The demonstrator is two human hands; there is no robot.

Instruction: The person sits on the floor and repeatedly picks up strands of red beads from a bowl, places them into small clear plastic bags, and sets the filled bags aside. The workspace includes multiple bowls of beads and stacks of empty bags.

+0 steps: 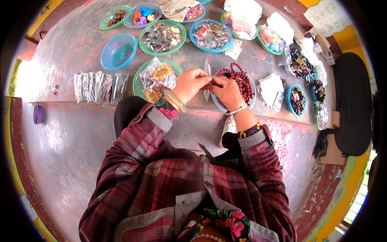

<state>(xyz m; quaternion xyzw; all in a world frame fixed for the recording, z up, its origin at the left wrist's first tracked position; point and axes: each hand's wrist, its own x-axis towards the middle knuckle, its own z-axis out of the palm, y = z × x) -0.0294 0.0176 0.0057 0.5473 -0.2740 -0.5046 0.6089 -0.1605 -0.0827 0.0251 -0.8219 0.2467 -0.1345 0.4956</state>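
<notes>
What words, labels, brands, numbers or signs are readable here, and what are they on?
Pale sign, upper right: a few large characters, not copied here.
Pale bluish sheet, lower left rim: too small to read.
Clear packets, left: any print is too small to read.

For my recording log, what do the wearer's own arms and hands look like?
Dark-red-and-grey plaid fabric sleeves end in plain grey cuffs. The ungloved left hand has a smooth pale bangle and a pink-flowered inner cuff at the wrist; the ungloved right hand has a thin silvery bracelet and a dark yellow-patterned inner cuff.
</notes>
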